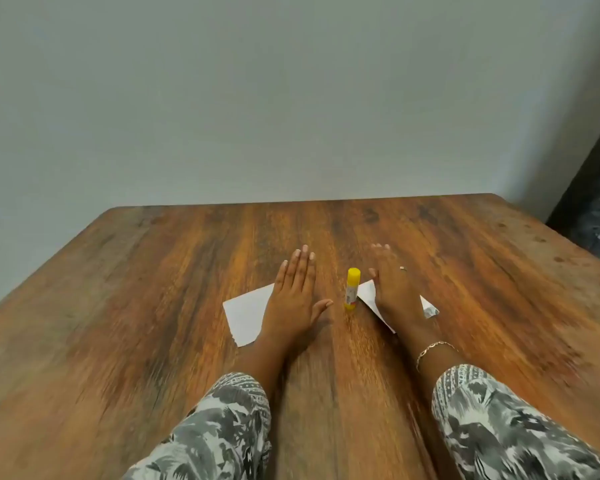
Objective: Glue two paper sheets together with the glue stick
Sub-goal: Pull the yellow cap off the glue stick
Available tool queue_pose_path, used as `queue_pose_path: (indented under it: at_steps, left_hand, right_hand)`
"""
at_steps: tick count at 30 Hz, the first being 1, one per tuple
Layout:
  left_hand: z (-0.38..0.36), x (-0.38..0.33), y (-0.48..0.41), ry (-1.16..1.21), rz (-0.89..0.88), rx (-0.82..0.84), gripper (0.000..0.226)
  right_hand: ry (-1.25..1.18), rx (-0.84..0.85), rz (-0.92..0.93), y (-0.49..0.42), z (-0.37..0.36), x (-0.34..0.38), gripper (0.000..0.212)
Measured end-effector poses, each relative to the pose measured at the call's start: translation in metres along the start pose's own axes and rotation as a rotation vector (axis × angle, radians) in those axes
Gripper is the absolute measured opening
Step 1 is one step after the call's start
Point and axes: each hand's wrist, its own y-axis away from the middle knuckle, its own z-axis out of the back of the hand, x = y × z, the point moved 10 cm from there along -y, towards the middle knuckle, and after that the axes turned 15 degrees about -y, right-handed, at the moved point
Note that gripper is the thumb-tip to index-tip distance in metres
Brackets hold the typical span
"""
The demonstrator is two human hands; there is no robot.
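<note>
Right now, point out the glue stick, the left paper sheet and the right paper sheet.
glue stick [351,292]: head view, on the middle of its upright tube.
left paper sheet [246,313]: head view, on its uncovered left part.
right paper sheet [367,292]: head view, on its uncovered corner beside the glue stick.

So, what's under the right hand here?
A white paper sheet lies under the right hand, its corners showing either side. Its middle is covered by the hand.
</note>
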Motion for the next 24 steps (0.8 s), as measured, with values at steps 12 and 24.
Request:
queue_pose_path:
  at_steps: [12,24]
  left_hand:
    - [0.027,-0.005,0.052,-0.02,0.013,-0.041,0.08]
    - [0.04,-0.007,0.072,0.56,0.201,-0.184,0.037]
  right_hand:
    - [0.247,0.204,0.026,0.017,-0.022,0.043,0.032]
    - [-0.024,0.273,0.074,0.04,-0.016,0.098,0.015]
